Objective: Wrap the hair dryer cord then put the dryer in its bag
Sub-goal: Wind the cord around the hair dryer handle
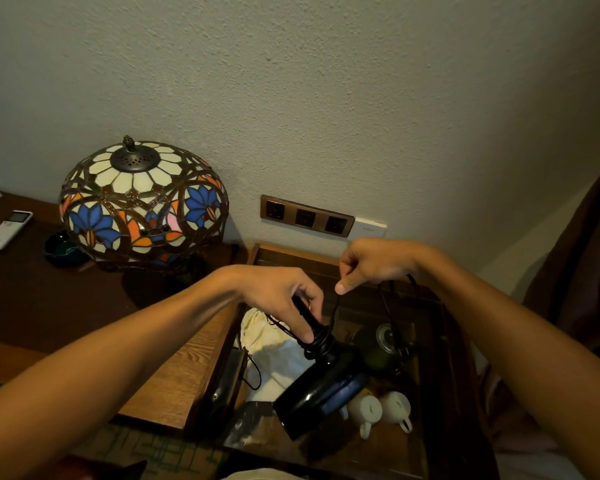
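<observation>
A black hair dryer (321, 393) hangs head-down over a glass-topped side table, its handle pointing up. My left hand (281, 296) grips the handle, where several turns of black cord are wound just below my fingers. My right hand (371, 261) pinches the loose black cord (388, 313) above and to the right of the handle; the rest of the cord trails down to the right. A white cloth bag (274, 355) with a dark drawstring lies on the table under and left of the dryer.
A stained-glass lamp (142, 202) stands on the dark wooden desk at left, with a white remote (5, 230) farther left. Wall sockets (305, 216) sit behind the table. Two white cups (381, 410) and a dark teapot (381, 344) stand beneath the glass top (440, 393).
</observation>
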